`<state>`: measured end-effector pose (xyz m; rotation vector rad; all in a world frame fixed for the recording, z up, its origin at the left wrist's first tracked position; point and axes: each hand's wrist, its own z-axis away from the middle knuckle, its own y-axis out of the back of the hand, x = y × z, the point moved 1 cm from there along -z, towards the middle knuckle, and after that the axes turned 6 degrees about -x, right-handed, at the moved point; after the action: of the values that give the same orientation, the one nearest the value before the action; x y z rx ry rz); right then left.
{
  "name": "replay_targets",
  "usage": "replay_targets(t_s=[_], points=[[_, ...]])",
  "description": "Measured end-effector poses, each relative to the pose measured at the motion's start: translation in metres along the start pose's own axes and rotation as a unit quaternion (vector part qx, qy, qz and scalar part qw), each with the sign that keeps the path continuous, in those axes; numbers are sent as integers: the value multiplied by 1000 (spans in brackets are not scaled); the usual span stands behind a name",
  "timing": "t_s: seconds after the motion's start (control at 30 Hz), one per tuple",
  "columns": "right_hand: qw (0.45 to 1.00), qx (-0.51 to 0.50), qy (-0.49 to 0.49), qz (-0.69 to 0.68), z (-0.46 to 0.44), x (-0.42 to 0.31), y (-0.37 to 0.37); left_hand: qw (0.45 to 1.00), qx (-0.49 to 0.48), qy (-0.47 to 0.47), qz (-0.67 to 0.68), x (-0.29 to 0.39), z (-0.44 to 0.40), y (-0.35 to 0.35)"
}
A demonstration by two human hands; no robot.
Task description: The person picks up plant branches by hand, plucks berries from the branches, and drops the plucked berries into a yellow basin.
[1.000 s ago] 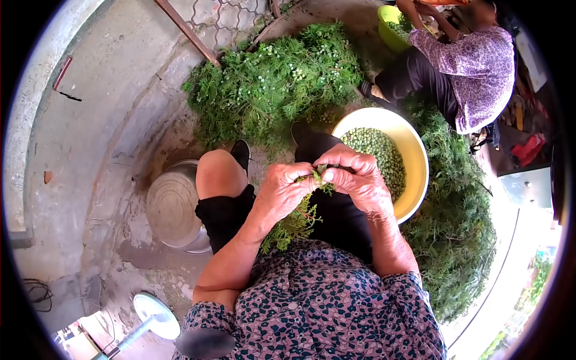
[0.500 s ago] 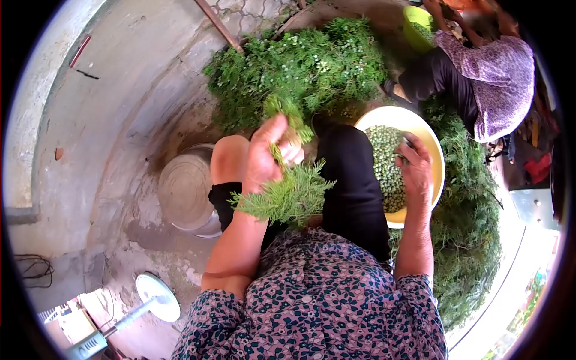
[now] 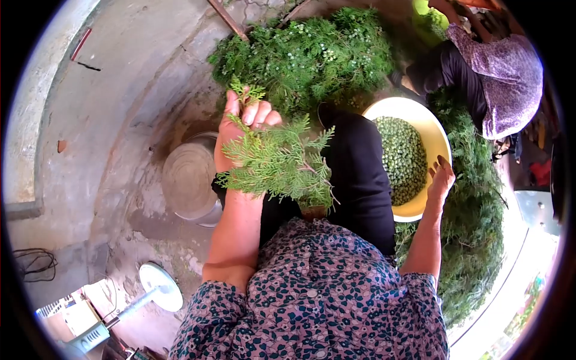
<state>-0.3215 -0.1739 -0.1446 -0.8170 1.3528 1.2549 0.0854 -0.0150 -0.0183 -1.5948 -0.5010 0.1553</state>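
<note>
My left hand (image 3: 243, 123) is raised over my left knee with its fingers wrapped round a green sprig (image 3: 288, 159), whose leafy part hangs over my wrist and lap. My right hand (image 3: 443, 176) is at the right rim of a yellow basin (image 3: 418, 207), its fingers apart and nothing seen in them. Small round green berries (image 3: 401, 159) fill much of the basin, which stands beside my right knee.
Heaped green branches (image 3: 306, 57) lie ahead, and another heap (image 3: 471, 234) lies at the right. A round metal pot (image 3: 191, 179) stands left of my legs. A fan (image 3: 161, 287) is at the lower left. Another person (image 3: 504, 78) sits at the upper right by a lime-green basin (image 3: 429, 24).
My hands were together at the sprig, then parted. My left hand went up and left with the sprig; my right hand moved over the basin, opened, and is now at its right rim.
</note>
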Motion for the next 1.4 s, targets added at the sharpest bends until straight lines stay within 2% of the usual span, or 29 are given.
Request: replay_targets(t_s=[0.07, 0.1, 0.2, 0.23, 0.27, 0.3, 0.33, 0.4, 0.43, 0.47, 0.57, 0.6, 0.67, 0.73, 0.8, 0.87, 0.93, 1.0, 1.07, 1.13, 1.2, 1.27, 1.3, 1.33, 1.37, 1.4], points=[[999, 1, 1, 48, -5, -6, 7, 999, -41, 17, 28, 0, -2, 1], [998, 35, -7, 57, -4, -13, 6, 999, -33, 15, 35, 0, -2, 1], [980, 25, 47, 192, -11, -14, 11, 1000, 22, 1, 13, -1, 0, -3], [980, 25, 46, 192, -17, -8, 13, 1000, -9, 19, 18, 0, -2, 3], [922, 45, 194, 333, -23, -1, 13, 1000, -10, 20, 18, -1, -1, 4], [821, 63, 332, 461, -25, 1, 14, 1000, 11, 2, 11, -2, -1, 2], [850, 39, 261, 455, -9, -19, 6, 999, 30, -16, 3, -4, -1, 1], [925, -37, 218, 309, -1, -36, -3, 1000, 22, -9, 0, -2, -4, 4], [948, -50, 147, 277, 8, -49, -12, 1000, 15, -4, -3, -1, -6, 5], [943, -36, 179, 277, 21, -65, -21, 1000, 14, -2, -3, -3, -8, 4], [958, -39, 173, 227, 31, -86, -33, 999, 42, -12, -7, -7, -10, -5], [958, -95, 175, 206, 43, -102, -40, 999, 47, -16, -11, -9, -10, -9], [947, -219, 176, 155, 79, -137, -57, 999, 48, -14, -12, -14, -14, -10], [889, -398, 192, 119, 109, -153, -75, 1000, 17, 12, 12, -20, -20, -6], [850, -445, 269, 85, 137, -162, -94, 999, 12, 26, 20, -30, -21, -19], [833, -485, 254, 74, 152, -163, -104, 999, 20, 29, 15, -38, -22, -28], [816, -564, 111, 61, 159, -166, -108, 998, -6, 56, 30, -39, -23, -23], [802, -596, 21, 28, 159, -170, -104, 998, 26, 64, -11, -38, -24, -18], [832, -550, 69, 26, 156, -169, -95, 998, -1, 59, -10, -38, -24, -13], [857, -514, 29, 12, 147, -165, -78, 991, 93, 8, -91, -38, -23, -22], [888, -456, -36, 51, 137, -167, -55, 992, 87, 9, -90, -31, -28, -12], [930, -352, -89, 51, 125, -154, -29, 986, 140, -23, -86, -19, -34, 2], [944, -306, -114, 51, 121, -159, -15, 991, 114, -19, -73, -8, -36, 14], [964, -230, -105, 84, 110, -151, 2, 994, 92, -21, -61, 1, -37, 18], [980, -163, -49, 104, 99, -137, 25, 994, 82, -28, -60, 10, -37, 20], [995, -94, -42, 5, 84, -114, 52, 995, 71, -36, -58, 20, -38, 22]])
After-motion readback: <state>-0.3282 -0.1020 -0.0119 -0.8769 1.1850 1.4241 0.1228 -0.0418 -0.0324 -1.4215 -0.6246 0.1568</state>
